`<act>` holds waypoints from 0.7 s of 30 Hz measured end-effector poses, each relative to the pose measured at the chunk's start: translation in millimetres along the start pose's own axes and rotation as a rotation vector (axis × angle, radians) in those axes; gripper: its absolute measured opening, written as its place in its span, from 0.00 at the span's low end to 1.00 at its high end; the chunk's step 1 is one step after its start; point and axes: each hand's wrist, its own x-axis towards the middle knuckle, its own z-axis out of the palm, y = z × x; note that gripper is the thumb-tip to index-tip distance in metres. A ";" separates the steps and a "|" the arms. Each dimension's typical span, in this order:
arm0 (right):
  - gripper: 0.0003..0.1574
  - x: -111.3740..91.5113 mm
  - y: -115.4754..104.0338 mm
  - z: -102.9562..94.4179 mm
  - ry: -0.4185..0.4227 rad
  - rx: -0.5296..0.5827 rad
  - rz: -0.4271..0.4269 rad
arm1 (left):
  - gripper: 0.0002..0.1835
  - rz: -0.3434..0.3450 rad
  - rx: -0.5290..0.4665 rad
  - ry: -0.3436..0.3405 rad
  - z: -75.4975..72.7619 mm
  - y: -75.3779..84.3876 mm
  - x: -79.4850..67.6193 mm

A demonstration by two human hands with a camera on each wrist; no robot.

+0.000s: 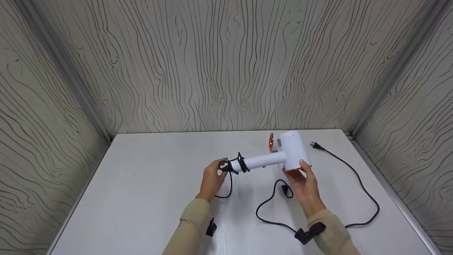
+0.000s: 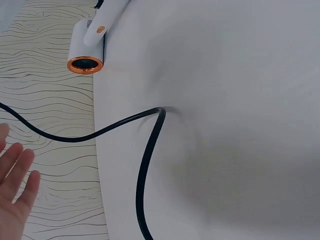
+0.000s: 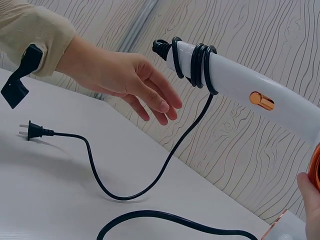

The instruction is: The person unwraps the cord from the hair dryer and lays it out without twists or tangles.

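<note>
While the power cord [image 1: 243, 165] rings the handle [image 1: 264, 161], tail [image 3: 120, 198] unwrapped, my right hand [image 1: 307, 186] grips the hair dryer [image 1: 294, 148], left hand [image 1: 211, 180] unclosed.

Both forearms in tan cloth sleeves [image 1: 191, 225] reach forward; bare left hand [image 1: 212, 179] loosely curved, thumb and fingers parted; bare right hand [image 1: 306, 189] grips, thumb opposite fingers.

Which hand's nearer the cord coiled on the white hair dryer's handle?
Left. The left hand is by the coiled cord at the handle's end; the right hand is farther off, holding the hair dryer by its barrel.
</note>
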 end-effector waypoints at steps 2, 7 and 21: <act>0.27 -0.3 0.8 -0.2 -0.011 -0.010 -0.009 | 0.22 0.012 -0.015 -0.006 0.4 1.6 0.3; 0.27 -0.6 1.7 -0.5 -0.029 -0.011 -0.012 | 0.21 0.048 -0.040 -0.025 1.5 4.2 1.5; 0.28 -1.4 1.6 1.9 -0.034 -0.001 0.009 | 0.16 0.062 0.000 -0.063 3.9 6.0 2.0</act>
